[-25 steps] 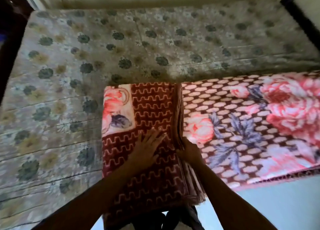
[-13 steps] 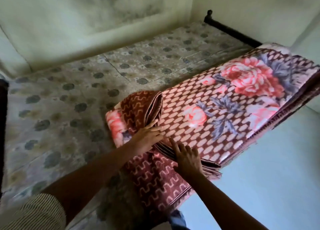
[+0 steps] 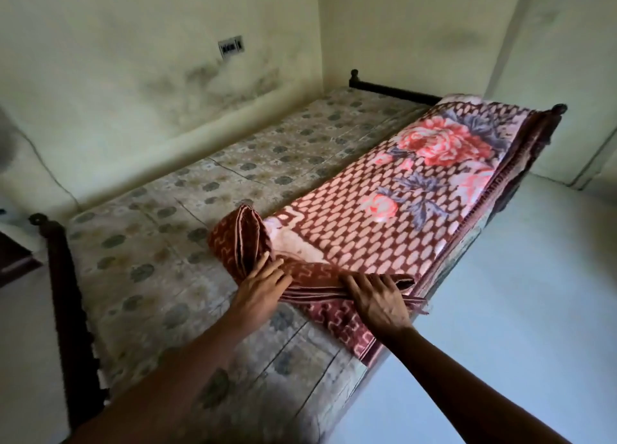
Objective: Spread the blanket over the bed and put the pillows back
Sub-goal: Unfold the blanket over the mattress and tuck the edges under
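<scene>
Now your hands sit farther apart than half a second ago: the left hand (image 3: 258, 288) has slid down off the raised fold, and the right hand (image 3: 377, 298) has moved out toward the bed's near edge. The view has also lifted, so much more of the room shows than a second ago, when you looked straight down.

The blanket (image 3: 384, 216) remains folded into a long strip running from the lower middle of the frame up to the upper right, along the right side of the bed (image 3: 160, 250). Its left end now stands up in a thick roll just above your left hand. That hand's fingers lie fairly straight on the stacked layers (the thumb is hidden, so a pinch cannot be ruled out). Your right hand's fingers curl over the same stacked fold and hold it.

The mattress cover is pale with dark round flowers, and creases run across it. A dark wooden rail (image 3: 66, 293) closes the bed at lower left, another (image 3: 394, 91) at upper centre. The stained wall (image 3: 133, 76) carries a switch plate (image 3: 230, 47) near the top. Pale floor (image 3: 517, 310) fills the right side.
</scene>
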Tool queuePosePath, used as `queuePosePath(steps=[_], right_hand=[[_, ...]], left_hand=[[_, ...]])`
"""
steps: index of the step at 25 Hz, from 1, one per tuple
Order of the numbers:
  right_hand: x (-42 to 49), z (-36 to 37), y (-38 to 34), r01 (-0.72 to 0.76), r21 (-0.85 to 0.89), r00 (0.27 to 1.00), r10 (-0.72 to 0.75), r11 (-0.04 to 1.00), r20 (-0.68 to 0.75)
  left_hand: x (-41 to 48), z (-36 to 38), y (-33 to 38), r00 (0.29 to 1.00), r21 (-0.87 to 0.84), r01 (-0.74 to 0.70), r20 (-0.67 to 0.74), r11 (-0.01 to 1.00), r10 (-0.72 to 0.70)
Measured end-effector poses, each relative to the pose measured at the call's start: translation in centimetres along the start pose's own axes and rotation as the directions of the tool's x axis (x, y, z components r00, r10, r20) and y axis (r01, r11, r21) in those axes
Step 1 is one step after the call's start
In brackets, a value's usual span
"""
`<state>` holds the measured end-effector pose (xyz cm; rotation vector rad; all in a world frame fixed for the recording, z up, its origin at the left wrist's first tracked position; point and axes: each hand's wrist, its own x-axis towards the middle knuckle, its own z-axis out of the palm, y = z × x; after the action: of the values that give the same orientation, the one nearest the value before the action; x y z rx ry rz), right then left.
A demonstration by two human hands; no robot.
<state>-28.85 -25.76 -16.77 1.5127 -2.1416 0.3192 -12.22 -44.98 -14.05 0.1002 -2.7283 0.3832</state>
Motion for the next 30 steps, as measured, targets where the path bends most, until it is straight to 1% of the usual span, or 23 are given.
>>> queuePosePath(steps=[2,3,4,5,7,9,10,11,13,15,16,18,21,22,24,25,26,27,28,30], right_hand=[[-1.1,-0.8,-2.8,0.045,0.036,0.999,-0.045,0.998,-0.004],[-1.7,-1.2,-4.8,0.053,0.050,0.999,-0.053,0.997,0.000],[-2.4,-1.7,-6.9,0.053,0.055,0.999,-0.053,0.997,0.002],[-3.1,-2.3,-9.2,0.047,0.053,0.999,-0.047,0.997,-0.001],[-4.6,-3.2,-14.2,0.004,0.078,1.000,-0.004,0.997,0.003],[-6.1,-3.9,-19.2,-0.069,0.111,0.996,0.063,0.991,0.056],[-6.8,-4.3,-21.2,-0.118,0.123,0.990,0.106,0.985,0.096],[-7.3,-4.5,-22.9,-0.163,0.136,0.980,0.145,0.977,0.133],[-8.2,-5.3,-25.6,-0.255,0.138,0.956,0.228,0.957,0.186],[-8.3,-6.3,-26.5,-0.329,0.130,0.936,0.304,0.935,0.179],[-8.2,-6.6,-26.5,-0.352,0.132,0.930,0.329,0.927,0.165],[-8.0,-7.0,-26.4,-0.385,0.131,0.916,0.362,0.913,0.173],[-7.5,-7.2,-26.9,-0.402,0.143,0.911,0.380,0.904,0.158],[-7.4,-7.3,-27.2,-0.405,0.144,0.911,0.386,0.903,0.143],[-7.6,-7.9,-28.2,-0.425,0.122,0.904,0.412,0.897,0.118],[-7.4,-8.3,-28.6,-0.429,0.103,0.903,0.421,0.897,0.093],[-7.3,-8.6,-28.9,-0.436,0.092,0.899,0.431,0.895,0.074],[-7.1,-8.9,-29.2,-0.445,0.086,0.895,0.441,0.891,0.065],[-7.0,-8.9,-29.6,-0.459,0.075,0.888,0.455,0.885,0.064],[-6.9,-8.9,-31.3,-0.500,0.041,0.865,0.497,0.865,0.073]], left_hand=[[-3.2,0.4,-0.6,0.991,-0.017,-0.105,0.076,0.994,0.106],[-5.4,0.9,-1.1,0.979,-0.028,-0.142,0.141,0.990,0.144],[-7.7,1.5,-1.7,0.966,-0.030,-0.156,0.202,0.987,0.158],[-9.9,1.8,-2.4,0.962,-0.037,-0.141,0.233,0.989,0.146],[-13.8,1.8,-4.1,0.968,-0.102,-0.025,0.245,0.994,0.049],[-17.1,0.9,-5.6,0.972,-0.199,0.141,0.213,0.970,-0.097],[-18.3,0.2,-6.1,0.971,-0.237,0.190,0.190,0.953,-0.147],[-19.1,-0.3,-6.4,0.968,-0.272,0.211,0.189,0.939,-0.163],[-20.9,-0.8,-6.7,0.972,-0.316,0.199,0.185,0.928,-0.145],[-21.9,0.2,-6.3,0.963,-0.363,0.212,0.233,0.907,-0.132],[-22.0,1.1,-5.8,0.951,-0.406,0.256,0.270,0.878,-0.152],[-22.0,3.4,-4.5,0.932,-0.517,0.338,0.303,0.787,-0.201],[-21.4,5.2,-3.0,0.897,-0.578,0.442,0.284,0.686,-0.339],[-20.9,4.9,-3.1,0.890,-0.603,0.453,0.268,0.657,-0.368],[-21.0,4.3,-4.2,0.894,-0.636,0.435,0.221,0.637,-0.390],[-21.0,4.0,-5.2,0.903,-0.650,0.408,0.184,0.642,-0.388],[-20.8,3.5,-6.1,0.910,-0.669,0.391,0.179,0.632,-0.373],[-20.5,3.2,-7.0,0.926,-0.680,0.359,0.177,0.639,-0.332],[-20.7,2.9,-7.9,0.951,-0.671,0.301,0.156,0.678,-0.267],[-21.4,2.4,-9.5,0.995,-0.609,0.094,0.025,0.787,-0.099]])
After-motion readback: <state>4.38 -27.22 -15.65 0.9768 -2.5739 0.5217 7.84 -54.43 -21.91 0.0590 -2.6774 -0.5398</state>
